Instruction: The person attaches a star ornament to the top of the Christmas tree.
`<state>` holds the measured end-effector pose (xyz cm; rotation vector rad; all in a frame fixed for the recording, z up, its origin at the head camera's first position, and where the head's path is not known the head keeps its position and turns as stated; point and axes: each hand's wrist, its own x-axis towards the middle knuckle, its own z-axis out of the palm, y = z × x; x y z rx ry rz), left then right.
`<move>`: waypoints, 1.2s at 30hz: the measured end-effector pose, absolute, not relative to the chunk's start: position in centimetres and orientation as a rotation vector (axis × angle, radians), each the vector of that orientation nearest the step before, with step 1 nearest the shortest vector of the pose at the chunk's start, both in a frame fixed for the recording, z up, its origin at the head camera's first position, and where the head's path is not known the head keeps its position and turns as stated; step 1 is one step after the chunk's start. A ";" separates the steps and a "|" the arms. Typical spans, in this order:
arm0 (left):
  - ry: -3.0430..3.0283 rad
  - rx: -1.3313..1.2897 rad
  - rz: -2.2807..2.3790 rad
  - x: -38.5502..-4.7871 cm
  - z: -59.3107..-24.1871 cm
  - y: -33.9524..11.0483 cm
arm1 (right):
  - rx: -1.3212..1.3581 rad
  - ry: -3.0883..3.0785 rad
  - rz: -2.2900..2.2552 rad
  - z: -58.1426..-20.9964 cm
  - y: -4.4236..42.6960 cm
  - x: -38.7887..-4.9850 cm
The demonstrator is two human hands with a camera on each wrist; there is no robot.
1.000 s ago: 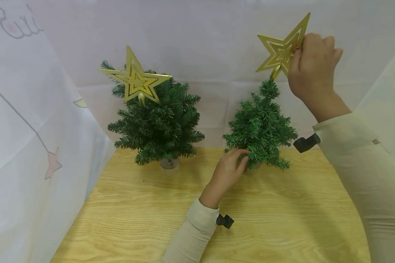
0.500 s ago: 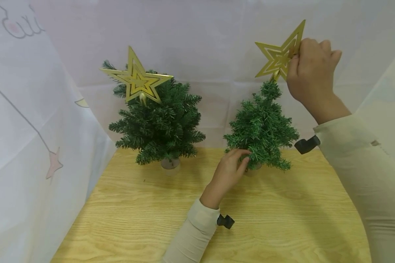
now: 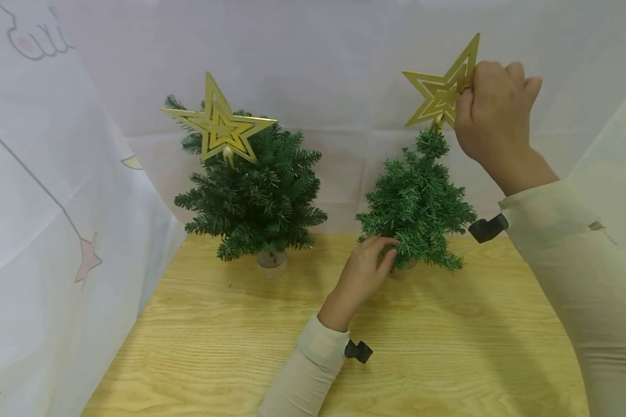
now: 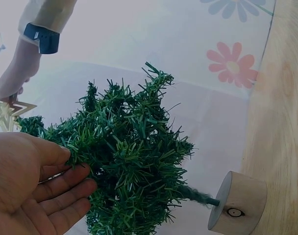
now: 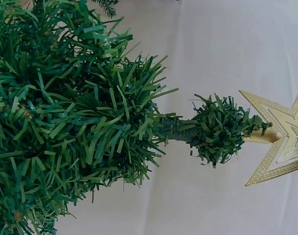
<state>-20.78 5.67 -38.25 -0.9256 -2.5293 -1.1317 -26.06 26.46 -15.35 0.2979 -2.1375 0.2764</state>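
Note:
My right hand (image 3: 495,113) pinches a gold star tree topper (image 3: 441,97) by its right-hand points. The star stands tilted at the tip of the smaller Christmas tree (image 3: 417,200). In the right wrist view, a green tip (image 5: 260,122) overlaps the topper's gold socket (image 5: 272,135); whether it sits inside I cannot tell. My left hand (image 3: 362,266) touches this tree's lower left branches. Its fingers (image 4: 65,183) are slightly bent against the greenery in the left wrist view. The round wooden base (image 4: 242,203) stands on the table.
A fuller Christmas tree (image 3: 255,200) stands to the left, with another gold star (image 3: 221,130) leaning at its top. Both trees stand near the back of the wooden table (image 3: 229,347). A pale printed cloth (image 3: 339,69) hangs close behind and at the sides.
My right hand has brought the star slightly down and left, closer onto the smaller tree's tip. My left hand stays at the branches. The whole head view shifts slightly.

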 end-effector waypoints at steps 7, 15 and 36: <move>-2.530 -0.932 -1.122 -20.7 -38.2 5.7 | 0.319 -2.134 0.278 -15.2 26.5 -26.1; -2.536 -0.940 -1.117 -20.7 -38.0 5.8 | 0.329 -2.159 0.232 -14.6 26.0 -25.9; -2.531 -0.950 -1.103 -20.6 -38.2 5.7 | 0.311 -2.224 0.244 -14.6 26.5 -26.7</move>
